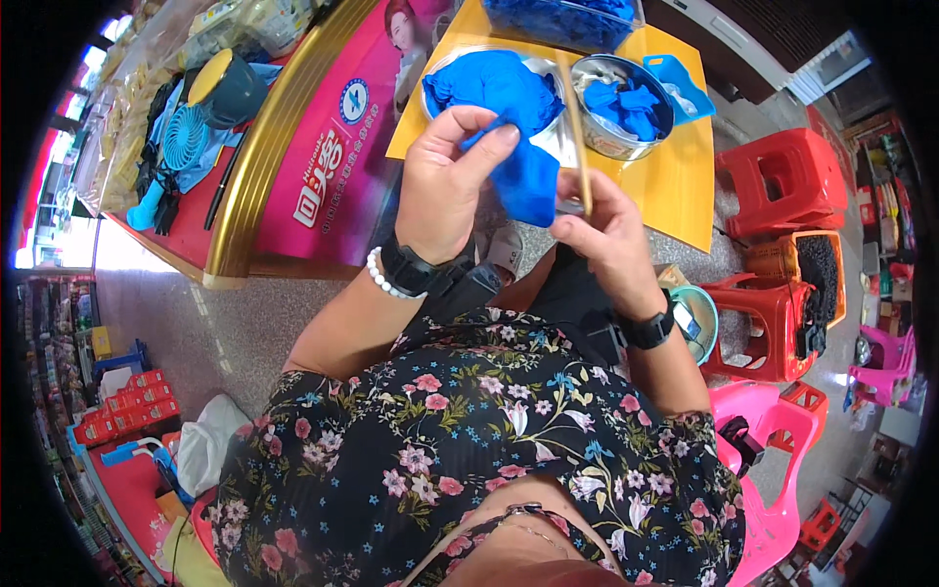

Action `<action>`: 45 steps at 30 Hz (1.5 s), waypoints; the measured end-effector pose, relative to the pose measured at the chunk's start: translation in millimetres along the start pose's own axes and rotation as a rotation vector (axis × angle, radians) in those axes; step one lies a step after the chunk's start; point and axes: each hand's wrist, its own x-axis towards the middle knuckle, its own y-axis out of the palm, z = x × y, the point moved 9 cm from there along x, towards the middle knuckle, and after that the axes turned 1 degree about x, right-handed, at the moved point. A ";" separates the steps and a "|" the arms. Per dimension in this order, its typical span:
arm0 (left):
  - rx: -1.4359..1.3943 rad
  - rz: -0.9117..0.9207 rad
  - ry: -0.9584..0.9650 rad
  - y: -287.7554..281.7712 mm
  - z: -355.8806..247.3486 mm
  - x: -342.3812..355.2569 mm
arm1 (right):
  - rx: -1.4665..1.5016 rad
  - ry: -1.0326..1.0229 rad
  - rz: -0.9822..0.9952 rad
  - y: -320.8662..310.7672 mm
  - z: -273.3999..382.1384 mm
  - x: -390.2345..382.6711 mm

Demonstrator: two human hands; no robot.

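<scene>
My left hand [445, 181] pinches the top of a small blue piece of thin cloth [526, 181] between thumb and fingers. The piece hangs between my hands, its lower end close to my right fingertips. In my right hand [611, 235], the fingers are closed around a thin, tan, stick-like tool [575, 117] that points away from me; its exact kind is unclear. Just beyond lies a heap of blue cloth [494, 83] in a wide, light-rimmed bowl [426, 102]. To its right, a round metal tin [621, 149] holds more blue pieces [626, 106].
Bowl and tin stand on a yellow tabletop [685, 186], with a clear bin [567, 39] and a blue plastic basket [685, 93]. A pink-fronted counter [323, 137] with a gold edge is at left. Red stools [782, 181] and a pink chair [782, 509] stand at right.
</scene>
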 end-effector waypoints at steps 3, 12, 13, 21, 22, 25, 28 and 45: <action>0.158 0.059 0.025 14.5 -0.9 -4.2 | 0.045 0.019 0.028 1.1 0.4 6.8; 0.279 0.075 -0.050 -5.7 3.4 -0.2 | 0.226 0.123 0.017 -14.0 -20.2 3.7; 0.277 0.073 -0.050 -8.0 4.0 -0.1 | 0.225 0.124 0.018 -14.5 -19.2 3.2; 0.011 0.264 -0.438 6.5 40.8 -21.6 | -0.311 -0.522 -0.173 -39.2 26.9 -1.6; -0.081 0.246 -0.624 13.2 52.2 -32.8 | -0.348 -0.601 -0.195 -40.0 30.7 -4.0; 0.072 0.382 -0.617 9.8 63.8 -38.7 | -0.215 -0.510 -0.227 -45.4 22.9 -0.8; 0.124 0.358 -0.600 5.3 62.3 -34.7 | -0.075 -0.347 -0.214 -52.3 9.0 2.7; 0.425 0.225 -0.149 3.0 33.5 -15.0 | -0.066 0.053 -0.153 -44.8 -20.2 5.3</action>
